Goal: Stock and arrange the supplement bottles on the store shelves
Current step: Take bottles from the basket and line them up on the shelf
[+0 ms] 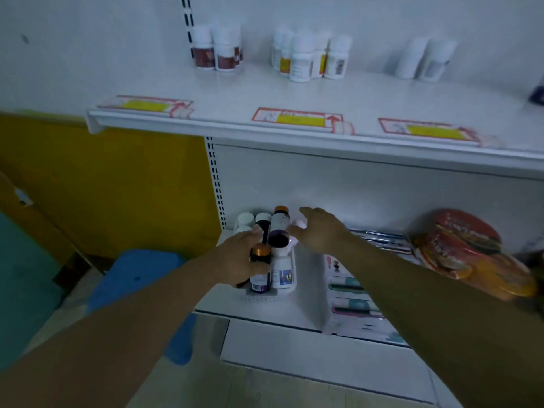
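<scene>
White store shelving fills my view, an upper shelf [235,92] carrying small groups of white bottles [306,57] pushed to the back, with price labels [300,119] along its front lip. The work is lower down, at the left end of the lower shelf [265,307], where a tight cluster stands. My left hand [244,254] has its fingers curled round a dark orange-capped bottle [260,266] at the front of that cluster, just beside a white bottle [282,272]. I judge the grip is there to seat it flush in the row. It stands upright, long axis vertical, cap up, with its barcode side turned out toward me. A taller dark bottle [279,228] stands behind it, also cap up. My right hand [319,231] is spread and holds nothing, poised at the cluster's right flank, probably to steady the neighbours; whether it touches them I cannot tell. Red and orange packets [459,245] lie well to the right.
</scene>
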A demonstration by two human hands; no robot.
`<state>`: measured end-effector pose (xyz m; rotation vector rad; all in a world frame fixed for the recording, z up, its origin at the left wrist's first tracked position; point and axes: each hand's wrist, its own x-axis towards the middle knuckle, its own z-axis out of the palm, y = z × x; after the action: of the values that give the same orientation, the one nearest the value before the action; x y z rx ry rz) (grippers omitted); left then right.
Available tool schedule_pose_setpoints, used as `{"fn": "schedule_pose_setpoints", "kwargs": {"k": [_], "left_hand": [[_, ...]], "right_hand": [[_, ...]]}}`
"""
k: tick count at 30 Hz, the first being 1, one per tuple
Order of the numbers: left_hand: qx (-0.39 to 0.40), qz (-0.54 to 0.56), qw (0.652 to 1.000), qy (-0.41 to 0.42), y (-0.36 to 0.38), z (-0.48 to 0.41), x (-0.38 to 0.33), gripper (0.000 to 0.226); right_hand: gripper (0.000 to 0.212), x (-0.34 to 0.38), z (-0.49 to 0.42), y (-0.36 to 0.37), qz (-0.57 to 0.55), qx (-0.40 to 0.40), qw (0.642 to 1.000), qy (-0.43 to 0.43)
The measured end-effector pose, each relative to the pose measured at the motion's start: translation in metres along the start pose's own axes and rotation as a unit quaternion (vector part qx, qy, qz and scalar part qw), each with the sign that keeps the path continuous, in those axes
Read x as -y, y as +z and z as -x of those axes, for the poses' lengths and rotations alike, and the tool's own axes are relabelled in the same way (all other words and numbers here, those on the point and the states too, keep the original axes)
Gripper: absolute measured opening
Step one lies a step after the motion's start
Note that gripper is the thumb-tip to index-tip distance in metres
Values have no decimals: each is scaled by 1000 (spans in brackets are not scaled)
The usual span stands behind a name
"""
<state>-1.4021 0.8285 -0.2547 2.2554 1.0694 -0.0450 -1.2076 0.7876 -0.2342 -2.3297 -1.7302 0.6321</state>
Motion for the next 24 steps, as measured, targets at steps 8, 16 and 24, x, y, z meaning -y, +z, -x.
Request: {"fn": "schedule_pose_setpoints", "kwargs": {"k": [8, 16, 24], "left_hand": [[3, -38, 991, 129, -24, 51, -57, 54], [-1, -141, 951, 274, -48, 119, -151, 73], [-44, -158, 924, 347, -76, 148, -220, 67]], "right_hand": [[70, 16, 121, -51, 6, -90, 994, 61], [65, 32, 251, -110, 22, -202, 969, 141], [63, 30, 303, -185, 82, -287, 943, 145]]}}
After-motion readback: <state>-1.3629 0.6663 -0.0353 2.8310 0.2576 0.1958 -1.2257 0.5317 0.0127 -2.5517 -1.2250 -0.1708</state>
